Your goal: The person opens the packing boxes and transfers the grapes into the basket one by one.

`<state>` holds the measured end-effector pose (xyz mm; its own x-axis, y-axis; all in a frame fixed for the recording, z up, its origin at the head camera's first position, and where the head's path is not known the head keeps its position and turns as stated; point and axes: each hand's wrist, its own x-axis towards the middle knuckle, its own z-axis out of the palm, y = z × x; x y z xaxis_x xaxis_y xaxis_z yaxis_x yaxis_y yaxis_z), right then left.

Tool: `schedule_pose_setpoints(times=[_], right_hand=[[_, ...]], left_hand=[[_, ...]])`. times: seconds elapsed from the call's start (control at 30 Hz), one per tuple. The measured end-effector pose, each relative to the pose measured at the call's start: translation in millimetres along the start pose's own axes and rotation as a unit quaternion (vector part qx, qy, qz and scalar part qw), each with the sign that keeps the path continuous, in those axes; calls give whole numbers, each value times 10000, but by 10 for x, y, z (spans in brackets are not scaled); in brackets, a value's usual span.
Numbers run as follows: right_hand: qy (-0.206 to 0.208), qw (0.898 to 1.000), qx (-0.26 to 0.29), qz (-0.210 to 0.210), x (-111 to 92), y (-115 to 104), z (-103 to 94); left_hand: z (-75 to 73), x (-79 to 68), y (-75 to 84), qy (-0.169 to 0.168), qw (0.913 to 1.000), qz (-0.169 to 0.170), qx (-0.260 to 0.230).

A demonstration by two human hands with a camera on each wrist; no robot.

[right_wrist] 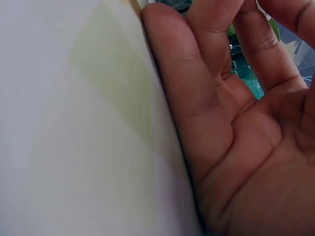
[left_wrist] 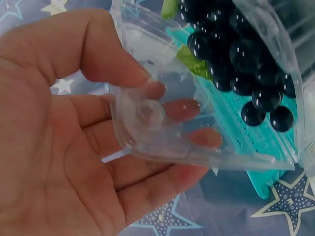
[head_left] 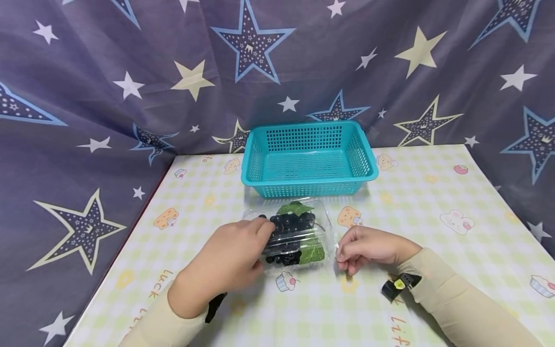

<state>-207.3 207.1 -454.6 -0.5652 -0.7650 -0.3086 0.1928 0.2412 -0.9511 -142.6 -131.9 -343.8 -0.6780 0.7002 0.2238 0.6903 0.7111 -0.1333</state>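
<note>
A clear plastic clamshell box (head_left: 326,219) lies on the table, holding a bunch of black grapes (head_left: 291,222) and green leaves (head_left: 313,250). At its left side my left hand (head_left: 231,255) pinches the plastic edge. In the left wrist view, the thumb of my left hand (left_wrist: 74,113) presses a corner of the box (left_wrist: 147,115), with fingertips seen through the plastic behind it. On the opposite side, my right hand (head_left: 366,248) pinches the box's right edge with curled fingers. The right wrist view shows my right hand (right_wrist: 231,113) side-on against the tablecloth; its fingertips are cut off there.
Behind the box stands a turquoise plastic basket (head_left: 310,183) with perforated walls and nothing inside. A checked tablecloth (head_left: 191,241) with cartoon prints covers the table. A dark star-patterned curtain (head_left: 151,48) hangs around the back and sides.
</note>
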Motion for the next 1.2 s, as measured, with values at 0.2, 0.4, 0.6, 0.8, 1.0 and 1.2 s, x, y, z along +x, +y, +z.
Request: schedule_pose_setpoints(times=[0.2, 0.4, 0.6, 0.8, 1.0, 1.2], right_hand=[[11, 10000, 18, 17, -2, 2, 3], [30, 10000, -17, 16, -5, -5, -1], [2, 10000, 3, 14, -3, -6, 1], [-42, 10000, 13, 7, 1, -4, 0], [-56, 10000, 4, -22, -2, -2, -1], [-50, 10000, -6, -24, -4, -2, 2]], left_hand=[[-46, -6, -82, -63, 9996, -135, -236], [-76, 15, -145, 18, 9988, -170, -453], [-120, 48, -185, 56, 9985, -179, -524], [-149, 106, -221, 111, 9985, -145, -524], [-198, 158, -253, 53, 9981, -204, -573], [-255, 178, -288, -31, 9959, -363, -832]])
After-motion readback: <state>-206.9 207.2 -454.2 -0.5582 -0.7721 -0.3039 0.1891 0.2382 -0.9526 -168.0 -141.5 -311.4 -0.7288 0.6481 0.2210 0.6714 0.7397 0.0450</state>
